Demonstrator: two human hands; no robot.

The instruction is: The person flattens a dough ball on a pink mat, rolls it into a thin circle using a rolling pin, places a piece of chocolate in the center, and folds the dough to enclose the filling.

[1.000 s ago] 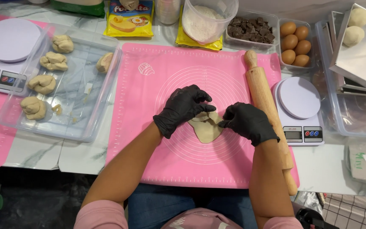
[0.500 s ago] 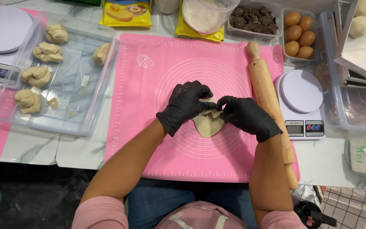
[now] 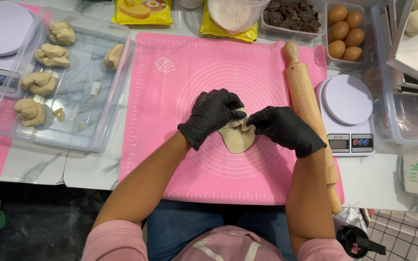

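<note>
While four shaped pieces [image 3: 42, 82] are waiting in the clear tray [image 3: 100, 130], the left hand [image 3: 212, 116] and right hand [image 3: 282, 129] are pinching the dough piece [image 3: 238, 140], its lower half lying flat, unfolded.

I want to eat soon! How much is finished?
Five twisted dough pieces sit shaped in the clear tray. The left hand and right hand pinch a flat dough piece on the pink mat. Chocolate chunks and eggs wait.
</note>
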